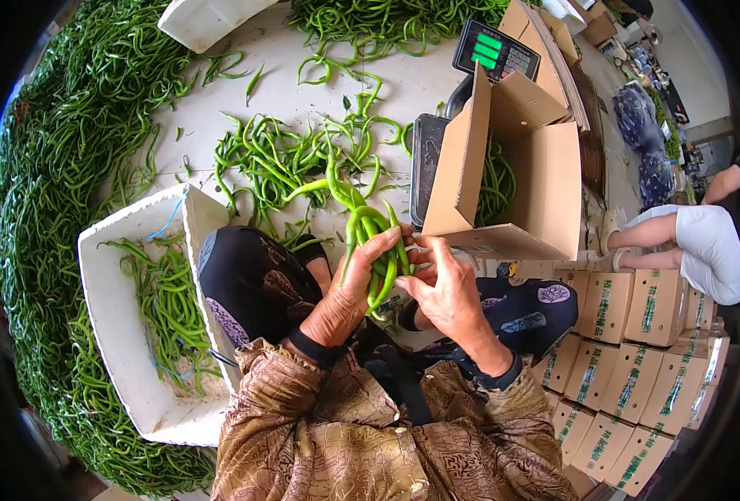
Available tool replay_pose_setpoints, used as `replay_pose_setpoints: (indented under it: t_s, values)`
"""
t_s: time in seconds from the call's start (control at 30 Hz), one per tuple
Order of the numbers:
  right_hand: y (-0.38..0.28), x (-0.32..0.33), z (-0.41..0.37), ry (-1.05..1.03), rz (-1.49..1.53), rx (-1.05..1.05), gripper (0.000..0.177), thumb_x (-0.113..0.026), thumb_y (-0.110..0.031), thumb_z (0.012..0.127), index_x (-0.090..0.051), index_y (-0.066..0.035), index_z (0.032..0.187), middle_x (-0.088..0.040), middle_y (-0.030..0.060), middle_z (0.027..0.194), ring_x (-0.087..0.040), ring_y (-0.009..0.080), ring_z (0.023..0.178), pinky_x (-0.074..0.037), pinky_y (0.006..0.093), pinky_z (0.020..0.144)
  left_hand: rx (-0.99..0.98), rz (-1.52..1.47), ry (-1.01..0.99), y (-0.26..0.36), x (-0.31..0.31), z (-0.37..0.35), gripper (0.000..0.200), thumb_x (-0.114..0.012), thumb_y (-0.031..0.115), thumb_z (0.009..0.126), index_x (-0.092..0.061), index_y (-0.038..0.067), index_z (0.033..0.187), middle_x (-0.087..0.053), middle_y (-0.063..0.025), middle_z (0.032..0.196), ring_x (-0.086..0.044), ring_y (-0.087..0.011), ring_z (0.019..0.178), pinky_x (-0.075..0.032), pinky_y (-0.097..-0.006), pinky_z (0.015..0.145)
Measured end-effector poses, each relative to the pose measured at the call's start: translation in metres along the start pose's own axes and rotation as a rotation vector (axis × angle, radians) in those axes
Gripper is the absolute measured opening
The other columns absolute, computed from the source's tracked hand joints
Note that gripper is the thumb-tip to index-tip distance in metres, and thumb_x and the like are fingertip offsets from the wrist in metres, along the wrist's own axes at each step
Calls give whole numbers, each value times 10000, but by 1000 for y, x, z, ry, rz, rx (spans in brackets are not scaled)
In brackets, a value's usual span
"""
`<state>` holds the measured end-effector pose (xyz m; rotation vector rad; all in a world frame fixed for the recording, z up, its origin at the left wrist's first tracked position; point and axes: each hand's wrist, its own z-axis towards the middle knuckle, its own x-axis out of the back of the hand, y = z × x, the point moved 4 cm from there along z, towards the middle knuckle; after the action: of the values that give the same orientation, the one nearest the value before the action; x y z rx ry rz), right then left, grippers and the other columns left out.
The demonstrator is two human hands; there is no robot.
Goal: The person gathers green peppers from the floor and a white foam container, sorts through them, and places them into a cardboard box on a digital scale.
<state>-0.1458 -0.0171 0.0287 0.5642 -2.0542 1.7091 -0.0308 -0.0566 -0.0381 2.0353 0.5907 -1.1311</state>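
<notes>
Several long green chili peppers (377, 242) are bunched in my left hand (349, 288), whose fingers are wrapped round them above my lap. My right hand (449, 292) is closed at the right side of the same bunch, thumb and fingers pinching at the peppers there. Just beyond my hands, a loose pile of green chili peppers (270, 163) lies on the pale floor. To the right, an open cardboard box (545, 175) with green chili peppers inside stands on a scale (427, 159). Its display (487, 52) shows green digits.
A white foam box (103, 275) with chili peppers in it stands at my left. Behind it spreads a large heap of peppers (78, 125). Another white foam box (207, 21) is at the far side. Stacked cartons (608, 376) fill the right, with another person's legs (650, 238) near them.
</notes>
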Motion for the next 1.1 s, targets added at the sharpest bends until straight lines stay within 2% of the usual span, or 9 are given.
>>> replay_pose_setpoints:
  t_s: [0.13, 0.3, 0.57, 0.7, 0.77, 0.83, 0.93, 1.03, 1.1]
  values:
    - [11, -3, -6, 51, -79, 140, 352, -661, 3, 807, -515, -8, 1128, -660, 165, 901, -683, 239, 705, -535, 366, 633, -23, 92, 76, -6, 9, 1, 354, -643, 229, 897, -552, -23, 1129, -606, -98, 918, -613, -194, 788, -532, -317, 714]
    - [27, 28, 0, -102, 854, -304, 230, -580, -121, 906, -520, 1, 1091, -601, 79, 934, -568, 128, 830, -481, 282, 802, -9, 137, -29, -3, 2, 2, 316, -607, 214, 925, -509, -7, 1129, -562, -73, 826, -550, -143, 701, -467, -277, 600]
    - [15, 21, 20, -277, 533, -278, 285, -688, -167, 863, -574, 25, 1041, -621, 74, 900, -613, 122, 652, -501, 259, 539, 212, 374, -308, -20, -5, -1, 341, -644, 194, 894, -533, -5, 1147, -605, -79, 867, -591, -155, 710, -492, -275, 577]
    - [22, 31, 24, -38, 615, -59, 266, -653, -170, 862, -578, 2, 1051, -626, 70, 942, -612, 136, 790, -498, 267, 668, 154, 405, -138, -15, -6, -1, 330, -652, 151, 878, -534, 1, 1147, -611, -83, 892, -603, -159, 760, -519, -299, 630]
    - [33, 49, 19, -1, 976, -241, 259, -632, -129, 854, -550, -20, 1074, -629, 94, 957, -606, 161, 834, -480, 287, 714, 123, 287, -86, -12, -7, -2, 284, -652, 132, 868, -535, 12, 1098, -581, -76, 839, -566, -143, 693, -477, -284, 590]
    - [45, 65, 17, 61, 1122, -220, 211, -603, -61, 859, -519, -43, 1052, -615, 109, 898, -571, 144, 719, -462, 272, 657, 129, 271, -106, -7, -4, 1, 278, -655, 130, 864, -526, 17, 1083, -558, -69, 805, -536, -131, 657, -446, -270, 562]
    - [53, 81, 21, 138, 1077, -232, 268, -606, -69, 887, -529, -27, 1141, -599, 72, 851, -511, 99, 650, -430, 235, 605, 134, 304, -203, -4, -12, -4, 337, -662, 122, 845, -497, 8, 1115, -528, -60, 784, -494, -116, 632, -409, -255, 551]
    - [46, 85, 17, 365, 647, -164, 286, -627, -109, 898, -558, -48, 1169, -584, 17, 825, -471, 63, 642, -408, 220, 596, 106, 319, -199, -4, -19, -7, 376, -672, 129, 829, -497, -8, 1133, -521, -49, 778, -495, -113, 637, -413, -246, 566]
    - [32, 67, 16, 235, 448, -36, 278, -652, -149, 891, -590, -69, 1150, -562, -20, 810, -449, 44, 662, -391, 208, 605, 83, 368, -182, -3, -24, -9, 382, -676, 136, 823, -507, -16, 1130, -514, -37, 769, -492, -110, 638, -414, -240, 575]
